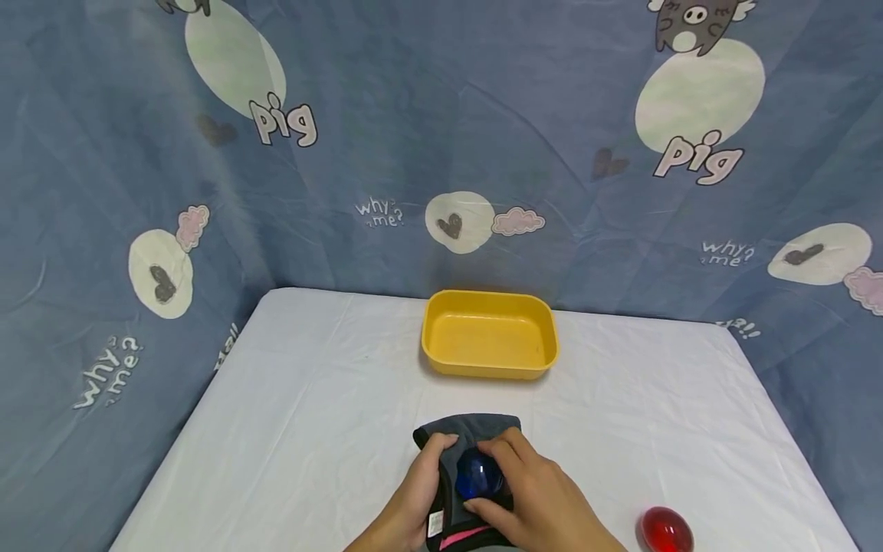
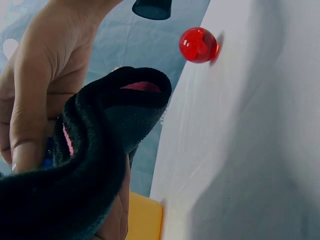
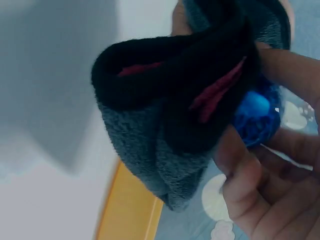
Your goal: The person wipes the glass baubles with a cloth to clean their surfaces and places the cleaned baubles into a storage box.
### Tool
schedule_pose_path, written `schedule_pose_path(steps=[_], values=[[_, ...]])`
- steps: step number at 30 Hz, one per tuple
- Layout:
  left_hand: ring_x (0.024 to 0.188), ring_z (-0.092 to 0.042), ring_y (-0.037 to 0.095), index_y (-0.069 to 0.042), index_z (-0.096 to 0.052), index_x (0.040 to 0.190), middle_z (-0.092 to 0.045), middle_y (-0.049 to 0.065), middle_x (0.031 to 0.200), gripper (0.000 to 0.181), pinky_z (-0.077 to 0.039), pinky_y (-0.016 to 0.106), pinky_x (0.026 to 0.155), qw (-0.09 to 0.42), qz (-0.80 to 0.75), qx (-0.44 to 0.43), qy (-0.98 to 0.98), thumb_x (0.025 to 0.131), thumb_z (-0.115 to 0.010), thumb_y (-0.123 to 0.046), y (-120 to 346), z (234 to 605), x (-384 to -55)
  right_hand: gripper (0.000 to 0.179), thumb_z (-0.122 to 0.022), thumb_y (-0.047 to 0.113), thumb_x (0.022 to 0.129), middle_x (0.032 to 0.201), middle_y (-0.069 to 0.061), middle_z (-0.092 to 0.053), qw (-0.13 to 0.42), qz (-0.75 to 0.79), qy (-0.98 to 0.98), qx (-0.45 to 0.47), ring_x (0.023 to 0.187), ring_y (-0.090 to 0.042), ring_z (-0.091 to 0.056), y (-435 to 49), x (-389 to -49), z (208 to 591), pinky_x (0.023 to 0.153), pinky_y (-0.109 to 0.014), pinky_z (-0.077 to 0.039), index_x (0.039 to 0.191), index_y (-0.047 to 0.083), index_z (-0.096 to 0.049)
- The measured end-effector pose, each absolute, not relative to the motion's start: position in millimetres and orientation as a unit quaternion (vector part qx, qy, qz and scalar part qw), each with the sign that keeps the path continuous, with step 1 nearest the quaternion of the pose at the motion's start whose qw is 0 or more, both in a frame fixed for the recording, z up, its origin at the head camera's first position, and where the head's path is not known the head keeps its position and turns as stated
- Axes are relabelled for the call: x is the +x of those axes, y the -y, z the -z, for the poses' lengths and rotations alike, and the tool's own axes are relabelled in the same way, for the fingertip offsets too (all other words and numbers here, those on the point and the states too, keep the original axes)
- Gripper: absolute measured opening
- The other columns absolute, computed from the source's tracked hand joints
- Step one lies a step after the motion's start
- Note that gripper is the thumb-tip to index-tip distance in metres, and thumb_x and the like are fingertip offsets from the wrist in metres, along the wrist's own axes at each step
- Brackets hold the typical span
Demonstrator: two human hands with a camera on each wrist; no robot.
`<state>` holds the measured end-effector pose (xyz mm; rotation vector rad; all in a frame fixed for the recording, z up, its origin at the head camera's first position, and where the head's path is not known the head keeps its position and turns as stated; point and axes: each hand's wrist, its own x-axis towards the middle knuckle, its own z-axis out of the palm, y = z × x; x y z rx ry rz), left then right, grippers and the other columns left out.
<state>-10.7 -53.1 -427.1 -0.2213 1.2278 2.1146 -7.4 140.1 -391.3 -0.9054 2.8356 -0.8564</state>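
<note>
A dark grey cloth (image 1: 464,426) with black edging and a pink inner side is bunched in my left hand (image 1: 418,486), whose thumb lies over its edge. My right hand (image 1: 536,484) pinches a blue transparent ball (image 1: 477,474) between thumb and fingers, against the grey face of the cloth. In the right wrist view, the blue ball (image 3: 257,117) shows between the right fingers beside the folded cloth (image 3: 145,115). Much of the left hand is hidden behind the cloth there.
A red transparent ball (image 1: 666,530) rests on the white tabletop (image 1: 331,429), right of my hands. Beyond them stands a yellow rectangular tray (image 1: 490,371) near the far table edge. Blue printed fabric (image 1: 414,138) hangs behind and at the sides.
</note>
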Motion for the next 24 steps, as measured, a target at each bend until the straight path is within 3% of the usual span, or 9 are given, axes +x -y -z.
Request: schedule_pose_path(steps=[7,12,15,19,24], values=[[0.098,-0.069,0.018,-0.001,-0.058,0.13,-0.07,0.01,0.109,0.055,-0.059,0.034,0.087,0.323,-0.815,-0.084,-0.473,0.103,-0.037,-0.043,49.7,425.8,-10.8,0.065,-0.074,0.074,0.08,0.081,0.01,-0.047,-0.093,0.263,-0.936,-0.214,0.062,-0.002,-0.046,-131.4,-2.6,399.8,0.055,-0.022,-0.047,0.097,0.013,-0.058],[0.098,-0.07,0.02,-0.001,-0.06,0.127,-0.071,0.011,0.108,0.054,-0.06,0.036,0.087,0.316,-0.809,-0.099,-0.486,0.102,-0.038,-0.043,48.4,426.8,-10.1,0.07,-0.072,0.079,0.078,0.074,0.009,-0.04,-0.092,0.252,-0.946,-0.18,0.058,-0.003,-0.041,-127.9,-0.6,401.7,0.052,-0.02,-0.041,0.091,0.012,-0.055],[0.1,-0.069,0.02,-0.001,-0.058,0.129,-0.07,0.011,0.111,0.056,-0.059,0.037,0.089,0.315,-0.804,-0.109,-0.492,0.101,-0.037,-0.045,49.6,428.1,-10.4,0.069,-0.071,0.078,0.079,0.08,0.008,-0.049,-0.081,0.252,-0.946,-0.186,0.064,-0.004,-0.047,-129.9,-0.2,400.1,0.057,-0.023,-0.048,0.096,0.011,-0.061],[0.107,-0.067,0.022,0.001,-0.051,0.14,-0.067,0.013,0.12,0.063,-0.057,0.039,0.094,0.306,-0.808,-0.116,-0.49,0.102,-0.035,-0.048,52.3,429.1,-13.0,0.07,-0.071,0.071,0.086,0.099,0.003,-0.063,-0.06,0.241,-0.945,-0.212,0.081,-0.007,-0.057,-135.8,0.7,394.1,0.073,-0.032,-0.06,0.115,0.008,-0.068],[0.119,-0.063,0.025,0.003,-0.037,0.154,-0.062,0.014,0.133,0.072,-0.054,0.042,0.102,0.299,-0.82,-0.113,-0.475,0.104,-0.032,-0.048,53.7,428.5,-15.5,0.066,-0.077,0.054,0.091,0.127,-0.003,-0.064,-0.043,0.207,-0.944,-0.253,0.106,-0.016,-0.065,-137.7,1.7,389.6,0.09,-0.04,-0.06,0.139,0.011,-0.064]])
